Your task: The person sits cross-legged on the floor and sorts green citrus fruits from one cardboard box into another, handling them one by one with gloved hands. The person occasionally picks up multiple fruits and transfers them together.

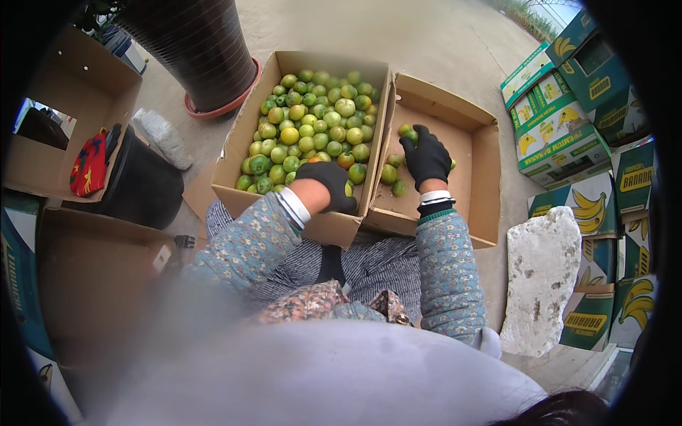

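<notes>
My left hand point(329, 182), in a black glove, reaches into the near right corner of a cardboard box point(242, 198) filled with green and yellowish tomatoes point(306, 130). Its fingers point down among the fruit and are largely hidden, so any grip is unclear. In the shallower cardboard box point(459, 136) alongside, my right hand point(428, 160), also black-gloved, is palm down over a few green tomatoes point(389, 174). Its fingertips touch a green tomato point(409, 134) at the hand's far left. Another tomato point(453, 164) peeks out at the hand's right side; whether it is held cannot be seen.
A large dark plant pot point(186, 53) on a reddish saucer stands beyond the full box. Printed banana cartons point(559, 138) are stacked on the right, near a pale slab point(541, 282). On the left are a black bucket point(144, 183) and an open carton point(101, 255).
</notes>
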{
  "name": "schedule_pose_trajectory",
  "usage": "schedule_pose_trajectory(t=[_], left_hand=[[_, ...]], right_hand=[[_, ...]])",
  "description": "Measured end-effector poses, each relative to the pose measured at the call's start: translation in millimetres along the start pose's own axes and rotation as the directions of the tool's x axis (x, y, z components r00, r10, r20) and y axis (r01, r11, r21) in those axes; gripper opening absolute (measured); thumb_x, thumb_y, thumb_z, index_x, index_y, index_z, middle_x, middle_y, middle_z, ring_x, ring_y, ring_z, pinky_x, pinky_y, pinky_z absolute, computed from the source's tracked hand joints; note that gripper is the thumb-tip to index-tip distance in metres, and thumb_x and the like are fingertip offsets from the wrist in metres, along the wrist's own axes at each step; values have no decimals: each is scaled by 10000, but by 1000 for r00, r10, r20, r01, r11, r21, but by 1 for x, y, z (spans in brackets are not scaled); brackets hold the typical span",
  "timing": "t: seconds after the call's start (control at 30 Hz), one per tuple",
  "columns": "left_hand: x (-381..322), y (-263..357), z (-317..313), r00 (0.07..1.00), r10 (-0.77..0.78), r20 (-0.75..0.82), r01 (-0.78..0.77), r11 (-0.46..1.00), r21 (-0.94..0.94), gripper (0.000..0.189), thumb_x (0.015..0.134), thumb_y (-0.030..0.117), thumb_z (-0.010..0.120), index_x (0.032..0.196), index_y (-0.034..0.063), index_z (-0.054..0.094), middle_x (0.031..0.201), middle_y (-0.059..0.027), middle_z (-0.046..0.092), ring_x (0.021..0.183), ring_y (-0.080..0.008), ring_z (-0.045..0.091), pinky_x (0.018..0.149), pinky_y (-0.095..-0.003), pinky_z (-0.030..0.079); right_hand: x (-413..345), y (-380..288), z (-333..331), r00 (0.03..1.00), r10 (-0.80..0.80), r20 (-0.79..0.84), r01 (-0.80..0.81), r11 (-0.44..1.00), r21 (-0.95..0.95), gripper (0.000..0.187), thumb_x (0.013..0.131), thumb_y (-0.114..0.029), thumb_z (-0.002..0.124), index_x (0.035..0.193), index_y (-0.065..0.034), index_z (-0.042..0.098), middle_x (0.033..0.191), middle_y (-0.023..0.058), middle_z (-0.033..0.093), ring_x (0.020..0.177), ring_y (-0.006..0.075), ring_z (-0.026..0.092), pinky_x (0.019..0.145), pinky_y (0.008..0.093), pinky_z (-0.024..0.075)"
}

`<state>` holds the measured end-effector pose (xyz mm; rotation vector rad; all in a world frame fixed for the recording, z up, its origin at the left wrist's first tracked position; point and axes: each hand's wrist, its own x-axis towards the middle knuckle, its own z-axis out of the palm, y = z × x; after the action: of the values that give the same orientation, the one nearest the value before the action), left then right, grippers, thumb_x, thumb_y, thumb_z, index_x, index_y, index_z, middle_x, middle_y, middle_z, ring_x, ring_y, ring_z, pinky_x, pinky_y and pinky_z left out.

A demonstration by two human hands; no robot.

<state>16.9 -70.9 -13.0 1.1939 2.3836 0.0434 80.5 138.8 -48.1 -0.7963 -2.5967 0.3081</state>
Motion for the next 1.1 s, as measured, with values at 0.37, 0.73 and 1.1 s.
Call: schedule_pose_trajectory(t=[0.37, 0.73, 1.1], left_hand=[[49, -50, -22, 942, 132, -308, -332, 499, -801, 487, 895, 402, 604, 1188, 14, 577, 1077, -152, 639, 955, -234, 615, 825, -321, 489], [86, -56, -30, 759, 322, -566, -638, 543, -546, 439, 962, 326, 490, 1308, 57, 514, 1315, -105, 540, 1134, -194, 555, 925, -299, 457], [88, -22, -18, 896, 91, -436, -86, 996, 31, 373, 763, 322, 630, 1091, 144, 630, 1034, -164, 645, 988, -333, 607, 844, -441, 486]], right_hand=[[-14, -49, -35, 736, -632, -242, 673, 645, 364, 539, 787, -272, 707, 1279, -134, 533, 990, 103, 635, 889, 279, 620, 752, 376, 501], [-5, -33, -14, 857, -354, -374, 496, 761, 417, 461, 734, -306, 740, 1122, -97, 603, 945, 109, 655, 846, 300, 640, 739, 407, 512], [3, -6, 3, 983, 179, -35, -147, 892, 427, 433, 808, -374, 665, 1130, -96, 584, 998, 139, 661, 920, 307, 641, 791, 396, 502]])
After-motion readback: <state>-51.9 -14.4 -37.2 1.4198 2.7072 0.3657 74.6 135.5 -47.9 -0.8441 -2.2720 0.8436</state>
